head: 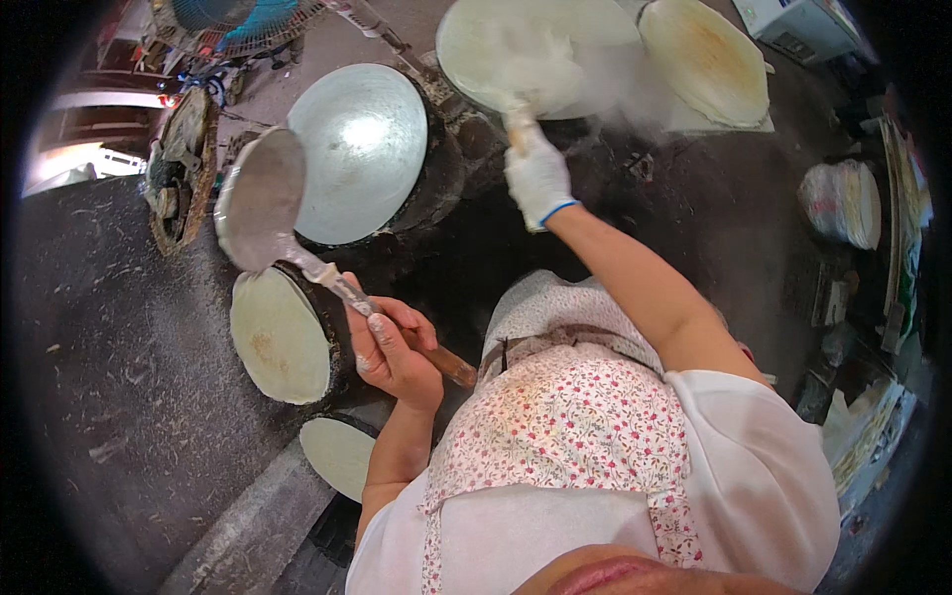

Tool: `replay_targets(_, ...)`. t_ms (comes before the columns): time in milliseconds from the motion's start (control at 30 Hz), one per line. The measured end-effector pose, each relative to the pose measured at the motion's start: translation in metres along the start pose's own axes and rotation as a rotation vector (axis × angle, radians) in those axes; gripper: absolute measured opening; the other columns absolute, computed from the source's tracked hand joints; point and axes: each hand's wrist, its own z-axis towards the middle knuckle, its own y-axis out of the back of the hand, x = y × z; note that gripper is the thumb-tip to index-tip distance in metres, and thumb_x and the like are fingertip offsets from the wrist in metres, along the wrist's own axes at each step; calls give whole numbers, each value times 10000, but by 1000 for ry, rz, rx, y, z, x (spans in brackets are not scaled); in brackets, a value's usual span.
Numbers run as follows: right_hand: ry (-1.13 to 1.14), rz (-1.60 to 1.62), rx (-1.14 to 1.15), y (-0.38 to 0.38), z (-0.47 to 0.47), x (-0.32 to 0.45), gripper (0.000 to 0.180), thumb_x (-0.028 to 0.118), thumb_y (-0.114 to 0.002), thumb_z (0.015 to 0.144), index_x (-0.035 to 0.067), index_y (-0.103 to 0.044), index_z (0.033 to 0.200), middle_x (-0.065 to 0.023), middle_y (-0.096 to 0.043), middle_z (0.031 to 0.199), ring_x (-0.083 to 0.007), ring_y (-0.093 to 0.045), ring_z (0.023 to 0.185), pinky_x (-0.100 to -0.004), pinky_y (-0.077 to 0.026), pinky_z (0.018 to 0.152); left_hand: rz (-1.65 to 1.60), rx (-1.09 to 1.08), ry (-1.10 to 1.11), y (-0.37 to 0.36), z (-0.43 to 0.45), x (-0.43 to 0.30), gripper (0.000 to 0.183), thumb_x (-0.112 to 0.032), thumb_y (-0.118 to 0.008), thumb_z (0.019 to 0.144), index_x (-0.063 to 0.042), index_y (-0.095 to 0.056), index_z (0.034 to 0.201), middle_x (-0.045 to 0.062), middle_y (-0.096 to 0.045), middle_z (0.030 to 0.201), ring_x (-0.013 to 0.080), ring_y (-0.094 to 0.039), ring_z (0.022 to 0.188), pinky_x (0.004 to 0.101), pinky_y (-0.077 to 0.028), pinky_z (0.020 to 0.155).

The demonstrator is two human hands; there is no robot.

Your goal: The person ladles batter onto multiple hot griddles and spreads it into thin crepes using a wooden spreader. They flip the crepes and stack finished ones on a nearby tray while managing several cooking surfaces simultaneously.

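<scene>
My bare left hand (394, 346) is closed around the wooden handle of a large round metal ladle or pan (264, 201), raised and tilted on its side. White residue coats the tool's neck and my fingers. My right hand (539, 175), in a white knit glove with a blue cuff, grips the handle of a tool (520, 123) whose far end is blurred by steam. That tool reaches the near edge of a wide, round, pale sheet of batter or dough (476, 56) on a round cooking surface. Between my hands lies a bare, shiny round metal griddle (361, 152).
Pale flatbreads lie at left (279, 338) and lower left (338, 454). A browned flatbread (706, 63) rests at upper right. An electric fan (238, 22) stands at top left, near a crusted round metal part (178, 175). A plastic-wrapped stack (840, 204) is at right.
</scene>
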Motion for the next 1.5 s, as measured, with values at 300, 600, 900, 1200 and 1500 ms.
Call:
replay_targets(300,228,-25,-70,70,13,-94,626,62,-529,991,259,-471,1582,-224,-628,1413,-416,-658,1214,-480,-526,1016,-35,93,152,7,-7,23,496,-118,-404,1153,-32,-362,1640,33,-524,912,84,-468,585,233,-415,492)
replay_targets(600,114,-82,220,41,-28,-46,608,186,-552,1007,273,-426,1595,-286,-661,1267,-474,-631,1177,-526,-507,1011,-29,188,205,-19,-2,23,494,-96,-395,1150,-65,-378,1643,28,-544,898,61,-480,624,215,-425,526)
replay_targets(900,162,75,-3,114,8,-92,479,189,-598,1024,143,-572,1500,-190,-617,1458,-339,-591,1361,-367,-479,1112,0,220,155,-61,-3,30,491,-115,-386,1156,-61,-374,1644,30,-543,908,69,-496,612,217,-430,526)
replay_targets(1200,-480,421,270,194,49,-68,513,59,-546,996,130,-596,1501,-134,-649,1475,-200,-614,1356,-314,-474,1131,14,188,142,-111,-24,14,501,-112,-384,1157,-60,-344,1654,37,-537,922,82,-498,618,222,-437,527)
replay_targets(1500,63,189,129,206,64,-140,526,119,-572,991,184,-579,1513,-111,-645,1465,-258,-690,1227,-358,-528,1024,19,123,161,-156,-35,9,497,-132,-386,1159,-45,-349,1648,40,-543,913,95,-503,596,238,-440,524)
